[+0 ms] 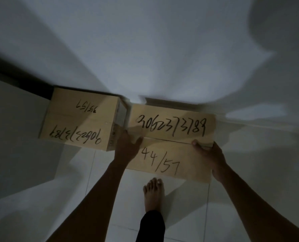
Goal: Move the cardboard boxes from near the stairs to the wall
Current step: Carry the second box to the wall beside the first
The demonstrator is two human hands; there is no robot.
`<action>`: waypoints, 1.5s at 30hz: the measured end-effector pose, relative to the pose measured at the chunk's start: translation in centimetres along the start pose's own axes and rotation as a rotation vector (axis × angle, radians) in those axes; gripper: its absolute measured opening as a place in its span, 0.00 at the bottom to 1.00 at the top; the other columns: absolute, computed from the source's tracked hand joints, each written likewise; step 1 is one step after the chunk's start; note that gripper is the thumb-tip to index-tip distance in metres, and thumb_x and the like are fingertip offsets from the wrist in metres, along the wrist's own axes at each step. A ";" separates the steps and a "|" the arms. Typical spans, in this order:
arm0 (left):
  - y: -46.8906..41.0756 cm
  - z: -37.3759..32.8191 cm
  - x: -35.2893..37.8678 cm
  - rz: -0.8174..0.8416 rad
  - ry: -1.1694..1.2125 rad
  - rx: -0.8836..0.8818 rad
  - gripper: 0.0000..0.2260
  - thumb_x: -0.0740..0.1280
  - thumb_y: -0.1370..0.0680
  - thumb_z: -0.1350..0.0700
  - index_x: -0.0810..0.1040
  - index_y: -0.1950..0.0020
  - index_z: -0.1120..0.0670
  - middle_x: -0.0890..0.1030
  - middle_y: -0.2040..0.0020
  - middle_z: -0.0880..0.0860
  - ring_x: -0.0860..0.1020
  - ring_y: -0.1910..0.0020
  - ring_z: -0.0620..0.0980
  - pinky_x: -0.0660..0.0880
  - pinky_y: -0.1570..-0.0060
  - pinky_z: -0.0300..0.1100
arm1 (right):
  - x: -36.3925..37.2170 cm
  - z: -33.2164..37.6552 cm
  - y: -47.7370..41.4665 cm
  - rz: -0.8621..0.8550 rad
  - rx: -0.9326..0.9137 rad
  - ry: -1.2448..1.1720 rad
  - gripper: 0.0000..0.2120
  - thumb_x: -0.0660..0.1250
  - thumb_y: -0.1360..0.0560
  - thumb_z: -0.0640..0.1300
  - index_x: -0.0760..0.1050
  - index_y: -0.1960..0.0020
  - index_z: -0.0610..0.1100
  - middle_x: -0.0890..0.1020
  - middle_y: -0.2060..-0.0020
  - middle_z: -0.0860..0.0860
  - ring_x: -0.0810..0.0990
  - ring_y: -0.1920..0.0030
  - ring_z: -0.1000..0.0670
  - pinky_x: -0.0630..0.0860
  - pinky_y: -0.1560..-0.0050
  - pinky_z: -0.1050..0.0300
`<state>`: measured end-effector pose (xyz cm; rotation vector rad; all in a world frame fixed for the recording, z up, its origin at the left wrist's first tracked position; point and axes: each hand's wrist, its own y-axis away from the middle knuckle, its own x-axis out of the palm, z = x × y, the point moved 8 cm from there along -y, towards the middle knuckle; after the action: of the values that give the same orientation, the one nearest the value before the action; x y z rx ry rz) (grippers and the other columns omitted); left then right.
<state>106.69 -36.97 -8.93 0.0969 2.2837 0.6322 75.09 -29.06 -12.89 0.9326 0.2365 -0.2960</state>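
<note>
Two tan cardboard boxes with black handwritten numbers sit side by side at the foot of the white wall (162,49). The left box (80,117) rests on the floor, its writing upside down to me. I hold the right box (173,140), marked "44/57", by both sides. My left hand (127,145) grips its left edge, thumb on the top flap. My right hand (209,154) grips its right edge, thumb on top. Whether this box touches the floor is hidden.
The white tiled floor (110,198) is dim, with shadows across it. My bare foot (154,193) stands just in front of the held box. A dark skirting strip (19,81) runs along the wall base at left.
</note>
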 end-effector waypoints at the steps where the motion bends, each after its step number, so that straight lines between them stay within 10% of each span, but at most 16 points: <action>1: -0.8 0.2 -0.4 -0.025 0.007 0.039 0.26 0.73 0.26 0.52 0.69 0.34 0.63 0.77 0.40 0.60 0.77 0.40 0.56 0.77 0.42 0.50 | 1.2 -0.1 -0.8 -0.002 0.009 -0.007 0.36 0.77 0.36 0.64 0.74 0.33 0.51 0.80 0.42 0.50 0.79 0.41 0.43 0.78 0.44 0.44; 10: -4.2 3.8 0.3 -0.114 -0.196 0.166 0.25 0.72 0.25 0.54 0.70 0.31 0.61 0.76 0.34 0.61 0.76 0.35 0.59 0.69 0.37 0.46 | 5.7 -1.6 -4.2 0.010 0.021 0.009 0.43 0.77 0.41 0.67 0.71 0.30 0.52 0.80 0.38 0.50 0.78 0.40 0.43 0.79 0.44 0.38; 17: -4.8 4.5 2.4 0.038 -0.408 0.264 0.39 0.64 0.22 0.48 0.46 0.20 0.61 0.46 0.19 0.61 0.48 0.20 0.60 0.59 0.25 0.59 | 7.9 0.1 -5.2 0.062 -0.012 0.016 0.33 0.75 0.30 0.58 0.68 0.29 0.52 0.78 0.38 0.51 0.77 0.42 0.46 0.76 0.54 0.51; 23: -5.5 4.9 1.2 0.058 -0.523 0.234 0.41 0.64 0.22 0.45 0.43 0.20 0.59 0.44 0.19 0.59 0.47 0.20 0.58 0.62 0.25 0.58 | 8.9 -0.1 -6.9 0.053 -0.050 0.076 0.50 0.74 0.47 0.76 0.69 0.31 0.56 0.79 0.37 0.52 0.78 0.38 0.45 0.78 0.42 0.35; 31: -5.6 3.7 1.0 0.147 -0.663 0.147 0.41 0.62 0.21 0.43 0.40 0.21 0.59 0.42 0.19 0.58 0.46 0.20 0.57 0.62 0.27 0.57 | 8.7 1.0 -6.7 0.035 -0.012 0.182 0.48 0.75 0.34 0.65 0.60 0.23 0.45 0.75 0.31 0.45 0.75 0.32 0.40 0.76 0.36 0.43; 45: 12.0 -19.0 16.2 0.392 -0.852 0.555 0.33 0.53 0.18 0.43 0.47 0.20 0.60 0.49 0.19 0.58 0.47 0.20 0.61 0.49 0.22 0.54 | -21.7 -7.9 5.5 -0.404 -0.038 0.441 0.38 0.57 0.21 0.63 0.54 0.19 0.43 0.64 0.23 0.38 0.56 0.21 0.38 0.48 0.22 0.38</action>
<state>80.64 -30.18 -2.53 0.9129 1.5346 0.0696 56.14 -16.35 -6.27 0.9007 0.8389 -0.4537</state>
